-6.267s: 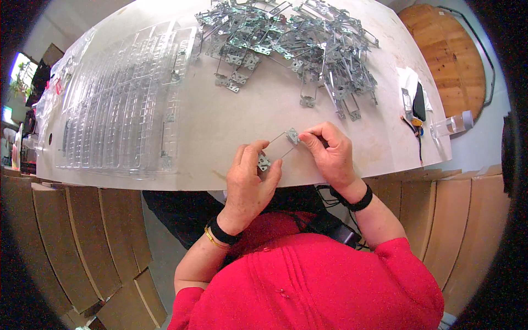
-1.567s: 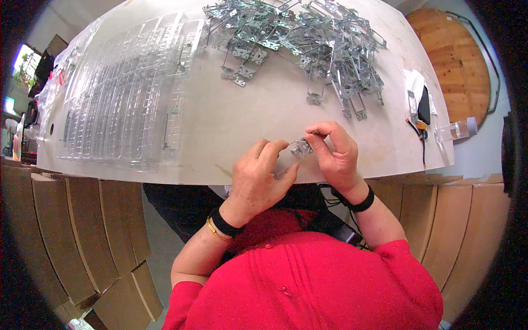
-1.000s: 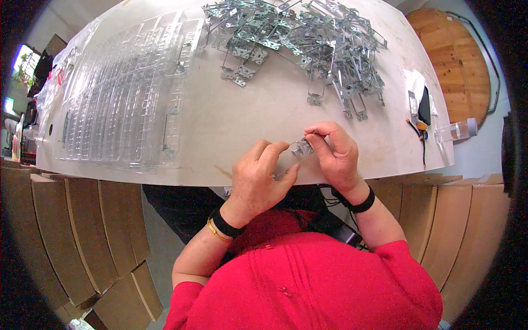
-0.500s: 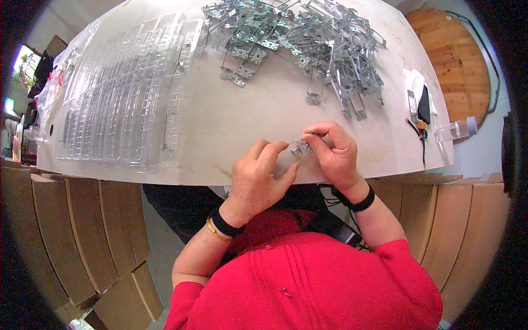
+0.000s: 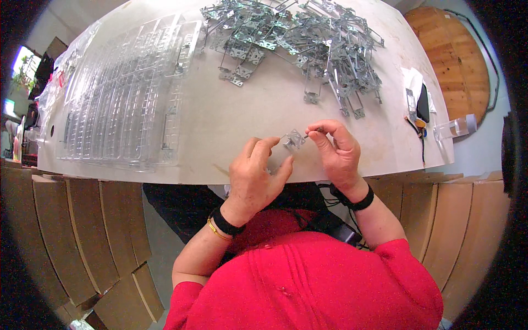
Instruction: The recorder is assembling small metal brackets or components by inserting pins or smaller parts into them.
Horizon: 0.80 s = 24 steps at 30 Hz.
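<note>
Near the table's front edge, my right hand [image 5: 339,154] pinches the end of a small metal bracket [image 5: 293,141] between thumb and forefinger. A thin dark part shows at those fingertips, and the bracket's flat, pierced plate points toward the left. My left hand [image 5: 254,171] is curved beside it, its thumb and fingers spread, close to the plate's left side. Whether a left fingertip touches the bracket is hard to see. Farther back lies a tangled heap of metal brackets [image 5: 308,41] with wire loops and pierced plates.
Stacked clear plastic trays [image 5: 124,99] cover the table's left side. At the right lie a dark phone-like object [image 5: 423,107], a cable [image 5: 423,144] and a clear bottle [image 5: 454,130] at the edge. Cardboard boxes [image 5: 88,231] stand below the table on both sides.
The bracket's plate has shifted left and up, showing more clearly of the right fingers. My right hand has moved slightly right, and the left hand slightly left.
</note>
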### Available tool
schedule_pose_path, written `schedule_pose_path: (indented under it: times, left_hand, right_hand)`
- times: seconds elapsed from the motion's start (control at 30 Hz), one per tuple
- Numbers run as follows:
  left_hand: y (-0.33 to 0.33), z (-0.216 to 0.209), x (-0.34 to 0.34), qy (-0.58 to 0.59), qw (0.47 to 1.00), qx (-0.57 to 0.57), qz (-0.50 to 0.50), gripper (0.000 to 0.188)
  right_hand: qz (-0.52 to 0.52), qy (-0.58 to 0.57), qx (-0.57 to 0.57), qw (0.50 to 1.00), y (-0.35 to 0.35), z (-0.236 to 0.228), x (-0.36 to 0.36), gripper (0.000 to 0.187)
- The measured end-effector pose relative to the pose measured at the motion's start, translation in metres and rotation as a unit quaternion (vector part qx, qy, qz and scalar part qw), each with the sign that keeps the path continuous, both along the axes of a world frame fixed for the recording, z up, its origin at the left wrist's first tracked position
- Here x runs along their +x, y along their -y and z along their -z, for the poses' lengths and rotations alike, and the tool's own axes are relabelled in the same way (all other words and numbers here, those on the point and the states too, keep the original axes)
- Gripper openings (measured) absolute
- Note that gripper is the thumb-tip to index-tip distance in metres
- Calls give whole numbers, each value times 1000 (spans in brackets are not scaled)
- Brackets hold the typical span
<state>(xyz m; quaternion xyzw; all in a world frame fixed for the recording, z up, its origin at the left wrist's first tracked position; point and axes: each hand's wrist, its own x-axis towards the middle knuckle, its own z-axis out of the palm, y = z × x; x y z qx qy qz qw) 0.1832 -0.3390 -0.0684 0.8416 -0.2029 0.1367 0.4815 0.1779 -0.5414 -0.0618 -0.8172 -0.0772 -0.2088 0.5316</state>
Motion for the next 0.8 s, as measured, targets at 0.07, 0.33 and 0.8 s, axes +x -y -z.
schedule_pose_path:
  times: [0.07, 0.33, 0.8]
  left_hand:
    - [0, 2, 0, -3, 1000, 4, -8, 43]
    - [0, 1, 1, 1, 1000, 7, -12, 42]
    - [0, 2, 1, -2, 1000, 5, -14, 42]
  right_hand:
    - [-2, -8, -3, 1000, 0, -1, 0, 12]
    - [-8, 8, -55, 998, -2, -4, 1, 12]
    - [-12, 13, -65, 998, -3, -2, 3, 11]
